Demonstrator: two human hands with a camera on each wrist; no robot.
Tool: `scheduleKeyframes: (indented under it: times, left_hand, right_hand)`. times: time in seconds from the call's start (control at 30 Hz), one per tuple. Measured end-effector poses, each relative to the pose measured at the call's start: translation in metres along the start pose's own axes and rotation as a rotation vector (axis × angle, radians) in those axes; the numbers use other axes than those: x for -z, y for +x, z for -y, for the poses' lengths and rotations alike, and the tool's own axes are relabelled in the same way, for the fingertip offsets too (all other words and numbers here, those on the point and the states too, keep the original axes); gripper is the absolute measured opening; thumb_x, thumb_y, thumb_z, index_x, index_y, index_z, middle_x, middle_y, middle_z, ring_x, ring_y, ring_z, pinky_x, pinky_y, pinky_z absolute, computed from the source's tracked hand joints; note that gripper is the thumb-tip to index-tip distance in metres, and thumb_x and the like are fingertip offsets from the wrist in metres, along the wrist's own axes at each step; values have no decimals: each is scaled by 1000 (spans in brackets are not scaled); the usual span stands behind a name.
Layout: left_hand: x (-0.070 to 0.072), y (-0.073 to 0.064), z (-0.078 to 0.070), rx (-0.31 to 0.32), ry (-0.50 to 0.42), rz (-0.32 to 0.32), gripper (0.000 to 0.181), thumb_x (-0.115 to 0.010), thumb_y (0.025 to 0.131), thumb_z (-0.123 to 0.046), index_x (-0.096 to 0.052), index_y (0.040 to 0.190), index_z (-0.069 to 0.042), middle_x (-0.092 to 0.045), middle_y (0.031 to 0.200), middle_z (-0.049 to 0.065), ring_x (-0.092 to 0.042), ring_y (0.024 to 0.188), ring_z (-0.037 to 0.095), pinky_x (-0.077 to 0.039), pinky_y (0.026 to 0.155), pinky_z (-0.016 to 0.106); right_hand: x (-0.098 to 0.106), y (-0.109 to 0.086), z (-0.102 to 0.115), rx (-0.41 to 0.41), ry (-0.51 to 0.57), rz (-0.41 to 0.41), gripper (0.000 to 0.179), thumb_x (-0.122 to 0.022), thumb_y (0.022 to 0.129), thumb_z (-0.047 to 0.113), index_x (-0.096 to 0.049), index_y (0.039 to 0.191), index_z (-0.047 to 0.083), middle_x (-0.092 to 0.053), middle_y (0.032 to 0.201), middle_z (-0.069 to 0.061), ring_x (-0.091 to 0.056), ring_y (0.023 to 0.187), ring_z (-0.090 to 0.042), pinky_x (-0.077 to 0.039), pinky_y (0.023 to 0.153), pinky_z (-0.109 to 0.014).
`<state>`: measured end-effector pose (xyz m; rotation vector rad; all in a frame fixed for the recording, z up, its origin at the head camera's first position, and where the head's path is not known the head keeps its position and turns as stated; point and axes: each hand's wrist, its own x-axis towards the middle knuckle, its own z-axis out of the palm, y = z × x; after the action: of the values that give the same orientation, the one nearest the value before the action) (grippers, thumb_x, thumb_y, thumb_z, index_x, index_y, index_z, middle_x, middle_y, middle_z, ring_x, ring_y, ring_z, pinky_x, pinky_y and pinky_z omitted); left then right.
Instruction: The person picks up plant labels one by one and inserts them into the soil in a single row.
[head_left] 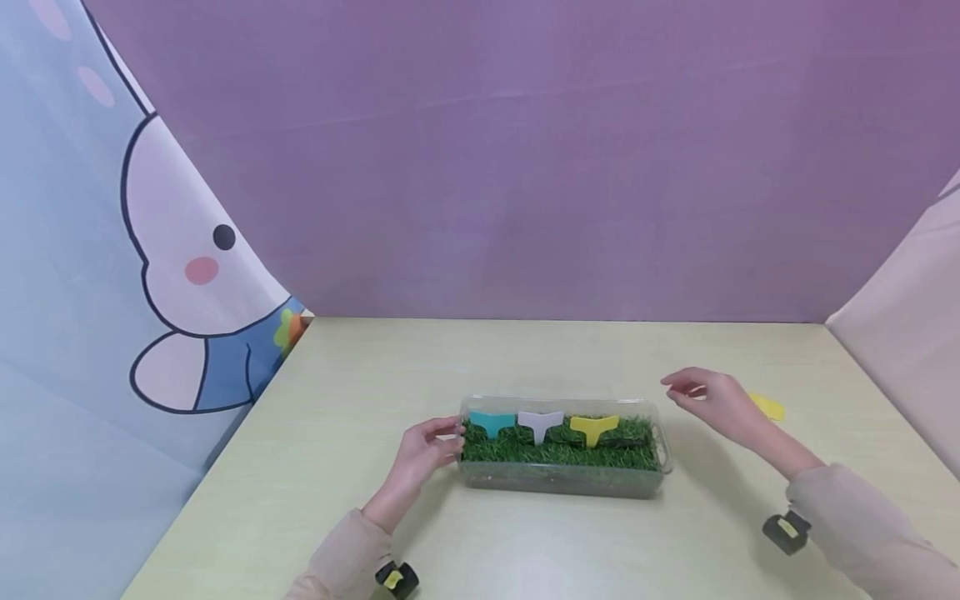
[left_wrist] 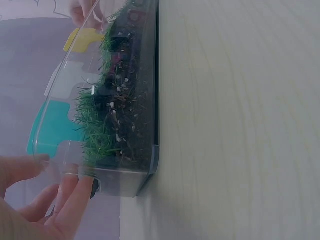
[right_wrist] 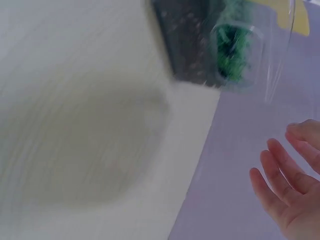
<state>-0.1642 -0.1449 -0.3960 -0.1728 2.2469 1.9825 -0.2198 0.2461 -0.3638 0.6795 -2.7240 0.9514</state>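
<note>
A clear plastic planter box [head_left: 558, 479] holds dark soil and green grass [head_left: 525, 452]. Three T-shaped plant labels stand in the grass: a teal label [head_left: 492, 423], a pale lilac label [head_left: 540, 425] and a yellow label [head_left: 594, 429]. At the box's left end, my left hand [head_left: 422, 454] holds the rim and end wall between thumb and fingers, as the left wrist view shows up close. My right hand [head_left: 708, 404] hovers to the right of the box with fingers [right_wrist: 280, 172] loosely bent and nothing in them.
Behind my right wrist, another yellow piece [head_left: 767, 407] lies on the pale wooden table [head_left: 360, 367], partly hidden by the arm. A purple cloth [head_left: 555, 167] hangs along the table's back edge, and a blue cartoon-printed cloth [head_left: 67, 333] along the left.
</note>
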Motion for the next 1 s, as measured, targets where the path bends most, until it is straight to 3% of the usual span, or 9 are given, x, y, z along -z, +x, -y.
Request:
scheduleKeyframes:
  times: [0.17, 0.4, 0.63, 0.83, 1.0]
  left_hand:
    - [0, 0, 0, -2, -1, 1, 39, -57, 80, 1, -49, 117, 10, -56, 107, 22, -60, 89, 26, -52, 78, 37]
    - [0, 0, 0, 2, -1, -3, 38, -57, 80, 1, -50, 116, 10, -57, 107, 22, -60, 86, 24, -52, 77, 36]
    - [-1, 1, 1, 4, -4, 1, 38, -57, 80, 1, -49, 117, 9, -56, 108, 22, -59, 87, 24, -53, 77, 35]
    - [-1, 2, 1, 9, -7, 0, 38, -57, 81, 0, -49, 117, 9, -56, 108, 22, -59, 87, 23, -53, 77, 35]
    - [-1, 2, 2, 11, -8, -4, 38, -57, 80, 1, -49, 117, 9, -56, 108, 22, -60, 86, 23, -53, 77, 35]
  right_hand:
    - [6, -4, -15, -23, -37, -14, 16, -60, 78, -1, -63, 93, -4, -65, 82, -11, -58, 71, -9, -52, 61, -24]
    - [14, -10, -37, -69, -70, 2, 16, -60, 80, 2, -62, 94, -5, -65, 83, -15, -61, 73, -27, -53, 63, -37]
    - [18, -16, -55, -62, -119, -15, 15, -61, 78, 0, -62, 93, -5, -65, 83, -16, -59, 72, -16, -49, 66, -47]
    - [23, -20, -64, -109, -123, 2, 18, -59, 79, 0, -60, 95, -8, -62, 89, -24, -56, 80, -39, -47, 66, -51]
    - [28, -23, -73, -156, -128, 30, 22, -57, 81, 2, -58, 100, -10, -58, 98, -29, -52, 88, -45, -45, 69, -55]
